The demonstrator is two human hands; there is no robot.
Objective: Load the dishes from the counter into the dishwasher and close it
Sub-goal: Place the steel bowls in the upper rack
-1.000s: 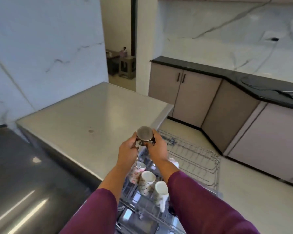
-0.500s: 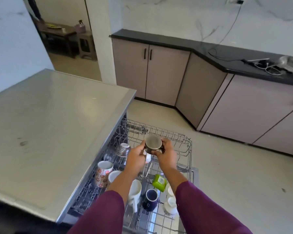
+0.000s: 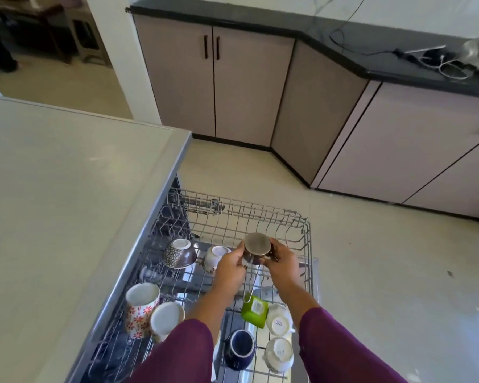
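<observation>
Head view, upturned cup [image 3: 257, 244] held between left hand [image 3: 229, 269], right hand [image 3: 284, 262], over rack [image 3: 271, 217]

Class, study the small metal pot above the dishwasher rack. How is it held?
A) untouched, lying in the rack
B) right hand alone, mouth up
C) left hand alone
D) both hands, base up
D: the left hand and right hand both grip the metal pot, its flat base facing up over the rack.

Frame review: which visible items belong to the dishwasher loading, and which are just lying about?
Job: steel pot, gripped by left hand and right hand; dishwasher rack; floral mug; green cup; navy cup.
Lying about: cables on the black countertop; stool beyond the doorway.
</observation>
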